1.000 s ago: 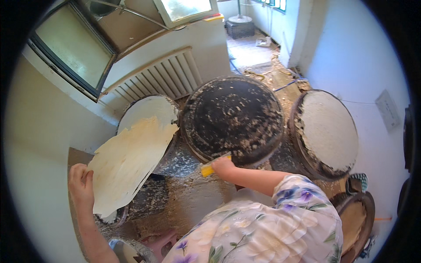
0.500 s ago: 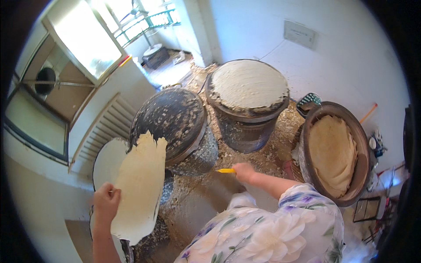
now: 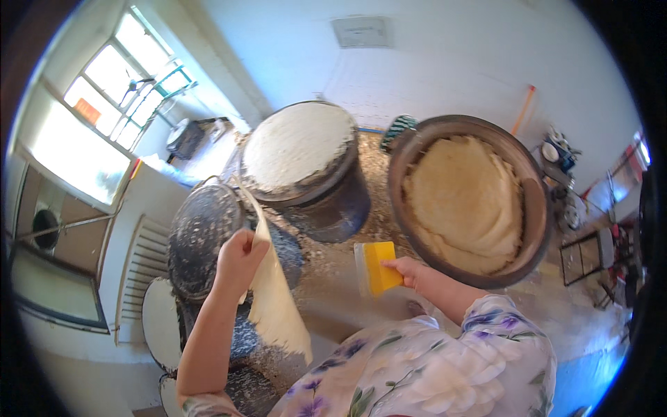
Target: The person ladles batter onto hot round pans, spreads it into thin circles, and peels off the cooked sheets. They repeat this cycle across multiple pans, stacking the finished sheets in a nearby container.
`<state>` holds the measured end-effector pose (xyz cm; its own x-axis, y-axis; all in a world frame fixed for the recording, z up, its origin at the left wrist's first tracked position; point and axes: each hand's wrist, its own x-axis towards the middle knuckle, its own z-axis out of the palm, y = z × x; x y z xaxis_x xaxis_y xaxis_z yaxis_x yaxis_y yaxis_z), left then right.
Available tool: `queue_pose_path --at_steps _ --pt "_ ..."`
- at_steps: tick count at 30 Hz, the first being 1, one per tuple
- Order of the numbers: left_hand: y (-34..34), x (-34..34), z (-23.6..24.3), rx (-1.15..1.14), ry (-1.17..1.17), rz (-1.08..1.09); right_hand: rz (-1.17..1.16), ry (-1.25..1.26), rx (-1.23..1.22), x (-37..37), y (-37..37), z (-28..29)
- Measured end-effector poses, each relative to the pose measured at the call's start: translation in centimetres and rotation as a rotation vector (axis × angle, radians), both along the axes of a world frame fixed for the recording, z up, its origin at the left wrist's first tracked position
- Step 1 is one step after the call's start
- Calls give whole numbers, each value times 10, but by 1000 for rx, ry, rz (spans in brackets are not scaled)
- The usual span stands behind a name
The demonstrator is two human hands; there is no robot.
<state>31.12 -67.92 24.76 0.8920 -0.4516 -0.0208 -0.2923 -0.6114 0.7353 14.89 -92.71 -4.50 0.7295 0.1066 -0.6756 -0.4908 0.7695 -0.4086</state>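
Observation:
My left hand [image 3: 240,264] is closed on the edge of a thin, pale flatbread sheet [image 3: 278,299], which hangs down, ragged at its lower end. Behind the sheet stands a round black griddle [image 3: 201,240] speckled with crumbs. My right hand [image 3: 411,271] grips a yellow scraper [image 3: 380,267] with a pale, translucent blade, held over the floor. Farther back, a second griddle [image 3: 299,191] on a dark drum carries a layer of white batter [image 3: 299,146]. To the right of the scraper, a wide brown basin [image 3: 538,229] contains a pile of folded flatbread [image 3: 462,201].
Another pale-topped griddle [image 3: 160,326] is at the lower left, next to a radiator [image 3: 135,285]. Crumbs litter the floor [image 3: 375,181] between the drums and the basin. A metal-framed stool [image 3: 587,260] stands beyond the basin on the right.
My left hand has carried the flatbread rightward and lifted it, so it now hangs edge-on. The scraper has turned to show its broad face. The view has swung right, toward the basin.

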Motion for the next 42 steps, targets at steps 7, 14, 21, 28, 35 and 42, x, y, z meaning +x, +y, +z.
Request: queue_pose_path --at_steps 7,14,21,28,35,42 --pt "-211 -49 17 -496 86 -223 -322 110 108 -138 -143 40" --pt "-285 -80 35 -858 346 -125 -666 -49 146 -207 -235 77" --pt "-293 -75 -115 -633 679 59 -896 96 -189 -244 -322 66" --pt "-249 -125 -241 -133 893 50 -859 280 -509 -236 -377 -15" --pt "-116 -180 -277 -32 1057 152 -862 630 -819 -225 -392 -77" --pt "-17 -247 -268 -133 1105 473 -723 124 -371 -137 -320 -56"
